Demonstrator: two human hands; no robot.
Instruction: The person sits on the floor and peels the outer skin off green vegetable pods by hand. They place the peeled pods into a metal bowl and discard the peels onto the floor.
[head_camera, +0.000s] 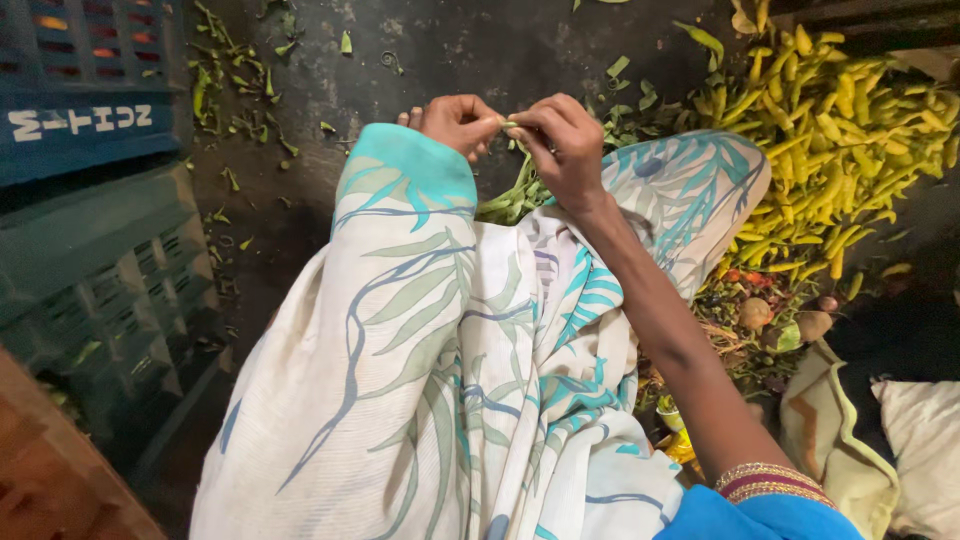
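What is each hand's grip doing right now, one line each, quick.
Left hand: grip closed, pinching one end of a green pod.
Right hand: grip closed, pinching the same pod's other end.

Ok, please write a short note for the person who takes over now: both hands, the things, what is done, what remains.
Left hand and right hand: both pinch one green chili between the fingertips, above the lap.
More green chilies lie in the cloth on the lap.
A big pile of yellow-green chilies lies on the floor to the right.
Done: green scraps lie scattered on the floor.
Left: the lap chilies and the pile.
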